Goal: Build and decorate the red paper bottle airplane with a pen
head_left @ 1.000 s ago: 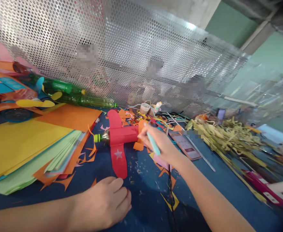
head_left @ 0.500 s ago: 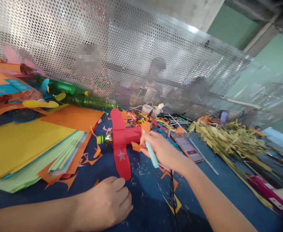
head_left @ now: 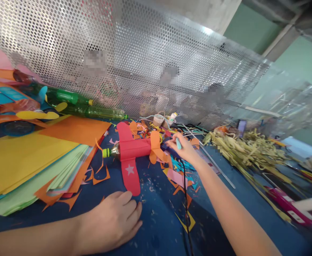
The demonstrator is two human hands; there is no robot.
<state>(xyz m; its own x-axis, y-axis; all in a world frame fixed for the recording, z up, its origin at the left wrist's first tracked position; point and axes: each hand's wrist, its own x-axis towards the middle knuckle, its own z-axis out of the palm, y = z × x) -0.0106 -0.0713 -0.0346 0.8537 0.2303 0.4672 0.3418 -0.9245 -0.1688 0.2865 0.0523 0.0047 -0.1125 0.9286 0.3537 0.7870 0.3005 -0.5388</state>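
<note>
A bottle (head_left: 115, 151) wrapped in red paper (head_left: 136, 147) lies on the blue table like a small plane, with red wings, a pale star (head_left: 129, 169) on the near wing, and orange paper blades (head_left: 156, 145) at its right end. Just right of the blades, my right hand (head_left: 182, 146) holds a light-blue stick (head_left: 178, 143); its fingers also meet a dark blue object with a black cord, partly hidden. My left hand (head_left: 118, 220) rests on the table below the near wing, fingers curled together, with nothing visible in it.
Coloured paper sheets (head_left: 25, 156) are stacked at left, below green bottles (head_left: 65, 96) and paper models. Scraps surround the plane. A phone (head_left: 214, 167), dried strips (head_left: 241, 153) and a magenta tool (head_left: 291, 206) lie right. Perforated metal sheeting (head_left: 145, 46) stands behind, people beyond it.
My right hand has moved right and up, away from the plane's end, with the light-blue stick now mostly inside the grip. The orange blades are now in full view. My left hand stays near the wing.
</note>
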